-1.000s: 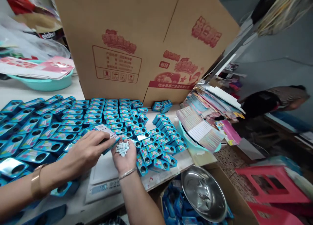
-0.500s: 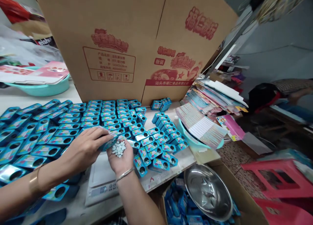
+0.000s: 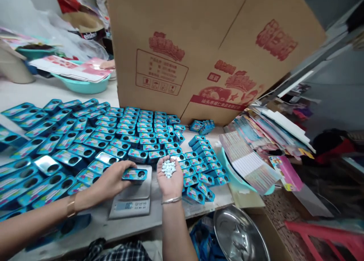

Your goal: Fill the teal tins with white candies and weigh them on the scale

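My left hand [image 3: 115,179] grips a small blue tin [image 3: 135,174] with a dark round hole in its top. The tin is over the plate of a digital scale [image 3: 131,206], at its far edge; whether it touches the plate I cannot tell. To the right, my right hand [image 3: 172,185] is turned palm up and cupped, with a heap of pale blue candies [image 3: 168,168] in it. Rows of similar blue tins [image 3: 82,151] cover the table left of and behind my hands. A smaller group of tins [image 3: 199,168] stands to the right of my right hand.
A large cardboard box [image 3: 199,37] rises behind the tins. A turquoise basin [image 3: 85,87] with printed cards is back left; another basin [image 3: 227,164] sits right, beside stacked cards [image 3: 273,128]. Below the table edge are a metal bowl [image 3: 256,234] and blue packets [image 3: 201,240].
The tin, earlier tipped against my right palm by the candies, has moved left over the scale in my left hand. My hands are now apart. The view has turned left.
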Available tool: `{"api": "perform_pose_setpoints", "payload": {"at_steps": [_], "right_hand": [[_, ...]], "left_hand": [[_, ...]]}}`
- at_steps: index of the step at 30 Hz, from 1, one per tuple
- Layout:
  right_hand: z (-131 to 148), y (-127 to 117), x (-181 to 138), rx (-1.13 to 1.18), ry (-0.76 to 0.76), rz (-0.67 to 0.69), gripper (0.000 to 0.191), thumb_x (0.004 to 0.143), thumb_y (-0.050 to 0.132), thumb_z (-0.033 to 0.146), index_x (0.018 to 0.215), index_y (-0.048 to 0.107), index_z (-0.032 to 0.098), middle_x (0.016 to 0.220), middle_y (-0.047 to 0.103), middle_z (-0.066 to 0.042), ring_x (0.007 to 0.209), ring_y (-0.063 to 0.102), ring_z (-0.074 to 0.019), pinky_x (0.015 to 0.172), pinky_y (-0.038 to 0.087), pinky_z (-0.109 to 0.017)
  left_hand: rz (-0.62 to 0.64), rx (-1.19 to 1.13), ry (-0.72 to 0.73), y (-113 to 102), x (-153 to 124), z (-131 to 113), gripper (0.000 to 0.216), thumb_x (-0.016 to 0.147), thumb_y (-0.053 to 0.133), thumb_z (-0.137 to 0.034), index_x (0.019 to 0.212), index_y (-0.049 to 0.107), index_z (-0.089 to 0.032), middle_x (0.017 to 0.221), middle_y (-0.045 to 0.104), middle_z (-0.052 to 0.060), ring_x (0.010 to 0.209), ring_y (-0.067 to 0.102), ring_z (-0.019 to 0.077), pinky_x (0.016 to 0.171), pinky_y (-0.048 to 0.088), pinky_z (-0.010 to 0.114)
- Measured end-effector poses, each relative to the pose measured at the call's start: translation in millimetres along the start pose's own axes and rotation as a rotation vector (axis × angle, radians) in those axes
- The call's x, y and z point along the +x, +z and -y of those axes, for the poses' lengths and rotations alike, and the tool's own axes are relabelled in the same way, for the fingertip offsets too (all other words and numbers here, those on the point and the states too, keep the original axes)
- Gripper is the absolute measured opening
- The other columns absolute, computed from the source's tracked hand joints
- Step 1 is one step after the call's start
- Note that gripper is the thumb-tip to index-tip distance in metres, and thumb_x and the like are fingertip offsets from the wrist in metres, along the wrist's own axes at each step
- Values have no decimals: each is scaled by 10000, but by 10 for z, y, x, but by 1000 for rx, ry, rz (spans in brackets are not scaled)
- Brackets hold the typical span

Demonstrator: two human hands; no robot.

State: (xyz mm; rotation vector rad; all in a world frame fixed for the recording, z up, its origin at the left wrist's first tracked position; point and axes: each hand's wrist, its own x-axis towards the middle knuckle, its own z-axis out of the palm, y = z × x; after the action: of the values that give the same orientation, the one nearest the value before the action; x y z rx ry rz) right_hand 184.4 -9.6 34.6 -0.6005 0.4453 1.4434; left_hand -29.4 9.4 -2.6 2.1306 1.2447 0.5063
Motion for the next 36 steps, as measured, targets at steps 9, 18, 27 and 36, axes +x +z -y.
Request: {"api": "perform_pose_setpoints", "payload": {"at_steps": [9,18,27,36], "right_hand": [[-37,-25,-7,-219,-67,238,212,893,486,243,684,476,210,686,550,33,595,524,-96,537,457,-220],[-209,13,8,-160,-5,217,217,926,451,295,725,459,212,691,500,37,585,479,-93,495,395,-192],[-290,36,5,-190,-23,233,197,915,471,279,729,448,218,684,508,47,574,480,-89,514,400,-200],[-508,69,41,-251,-86,197,236,911,470,347,711,457,222,653,506,67,555,493,-91,598,465,-245]], "left_hand": [[-154,85,148,-255,-236,81,951,809,702,-469,1555,155,-254,1550,380,169,1393,422,349,1107,422,532],[-125,-14,67,-440,-391,189,855,850,638,-563,1535,207,-288,1535,408,104,1399,423,300,1140,403,480],[-84,24,135,-360,-354,174,778,861,645,-527,1510,281,-301,1537,417,96,1394,422,300,1142,388,481],[1,120,235,-116,-1,-88,680,762,748,-310,1384,480,-244,1361,594,102,1241,549,291,1035,446,448]]}}
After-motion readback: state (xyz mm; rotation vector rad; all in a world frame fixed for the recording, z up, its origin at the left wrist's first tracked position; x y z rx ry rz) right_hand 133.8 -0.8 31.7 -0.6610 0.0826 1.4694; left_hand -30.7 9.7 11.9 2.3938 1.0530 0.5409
